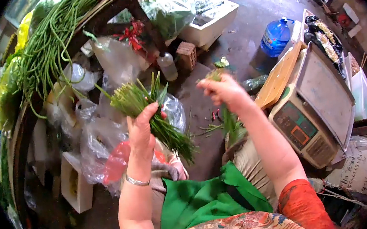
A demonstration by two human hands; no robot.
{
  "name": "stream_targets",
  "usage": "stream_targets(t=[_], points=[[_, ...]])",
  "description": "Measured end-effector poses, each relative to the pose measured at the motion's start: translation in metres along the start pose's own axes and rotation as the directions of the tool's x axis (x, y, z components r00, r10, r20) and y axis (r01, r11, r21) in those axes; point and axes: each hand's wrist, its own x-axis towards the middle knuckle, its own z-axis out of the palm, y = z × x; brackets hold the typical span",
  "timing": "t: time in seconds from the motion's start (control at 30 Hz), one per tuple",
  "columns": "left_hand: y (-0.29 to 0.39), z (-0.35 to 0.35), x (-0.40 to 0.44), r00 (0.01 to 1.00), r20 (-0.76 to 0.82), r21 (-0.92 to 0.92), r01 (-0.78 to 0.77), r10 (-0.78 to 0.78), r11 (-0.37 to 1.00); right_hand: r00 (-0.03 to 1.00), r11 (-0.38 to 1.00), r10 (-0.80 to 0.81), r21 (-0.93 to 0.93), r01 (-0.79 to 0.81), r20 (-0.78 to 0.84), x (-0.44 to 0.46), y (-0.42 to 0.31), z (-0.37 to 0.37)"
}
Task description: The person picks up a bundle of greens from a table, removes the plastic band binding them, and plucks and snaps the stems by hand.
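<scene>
My left hand (142, 123) is wrapped round a thick bundle of green stalks (168, 136), whose pale cut ends point up and left while the dark leafy ends hang down to the right. To the right of it, my right hand (222, 90) is closed on a smaller bunch of green stalks (230, 121) that hangs below the fingers. The two hands are apart, above my lap and a green apron (205, 197). Loose green bits (209, 129) lie on the floor between them.
Long green beans (49, 50) lie on a rack at the upper left, above plastic bags (98, 137). A weighing scale (309, 114) stands at the right, near a blue water jug (275, 37). Further off are a white foam box (214, 28) and a brick (186, 55).
</scene>
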Motion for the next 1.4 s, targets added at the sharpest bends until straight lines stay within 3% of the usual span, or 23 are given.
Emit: stream_targets(t=[0.1,0.2,0.33,0.37,0.43,0.6,0.67,0.73,0.87,0.93,1.0,1.07,1.2,1.4], points=[[0.0,0.006,-0.004,0.999,0.03,0.07,0.024,-0.026,0.997,0.985,0.994,0.091,0.039,-0.098,0.148,0.003,0.008,0.022],[0.002,0.017,-0.014,0.995,0.068,0.037,0.073,-0.075,0.997,0.938,0.927,0.216,0.245,-0.285,0.272,0.018,0.025,0.031],[-0.003,0.018,-0.018,0.983,0.165,0.042,0.076,-0.082,0.996,0.957,0.846,0.24,0.449,-0.288,0.162,0.011,0.01,0.038],[-0.009,0.014,-0.017,0.977,0.189,0.038,0.089,-0.094,0.995,0.962,0.854,0.223,0.445,-0.269,0.154,0.011,0.008,0.036],[-0.005,0.02,-0.021,0.975,0.19,-0.003,0.116,-0.113,0.993,0.983,0.771,0.131,0.611,-0.181,0.126,0.014,0.009,0.03],[-0.009,0.016,-0.018,0.978,0.155,-0.024,0.147,-0.142,0.989,0.994,0.795,-0.011,0.604,-0.057,0.107,0.009,0.002,0.012],[-0.012,0.015,-0.016,0.987,0.099,-0.089,0.136,-0.127,0.987,0.988,0.878,-0.152,0.461,0.127,0.019,0.004,-0.004,0.009],[-0.013,0.012,-0.012,0.993,0.074,-0.054,0.093,-0.089,0.994,0.952,0.846,-0.305,0.448,0.289,-0.036,0.008,-0.005,0.003],[-0.011,0.006,-0.008,0.999,0.032,-0.019,0.004,-0.003,1.0,0.931,0.802,-0.294,0.475,0.363,-0.215,-0.005,-0.017,0.001],[-0.01,0.007,-0.008,0.999,0.053,-0.026,0.005,-0.004,1.0,0.891,0.855,-0.435,0.252,0.453,-0.127,-0.011,-0.018,0.002],[-0.012,0.014,-0.012,0.998,0.044,-0.028,0.042,-0.04,0.999,0.949,0.915,-0.311,0.254,0.312,-0.045,-0.015,-0.013,0.014],[-0.014,0.021,-0.014,0.996,0.075,-0.007,0.055,-0.054,0.998,0.948,0.933,-0.317,0.19,0.307,0.024,-0.023,-0.013,0.032],[-0.015,0.034,-0.019,0.987,0.147,-0.043,0.074,-0.067,0.996,0.941,0.934,-0.303,0.241,0.262,0.153,-0.013,0.004,0.039],[-0.019,0.036,-0.012,0.993,0.108,-0.094,0.059,-0.049,0.994,0.941,0.908,-0.33,0.298,0.295,0.076,-0.017,-0.002,0.04]])
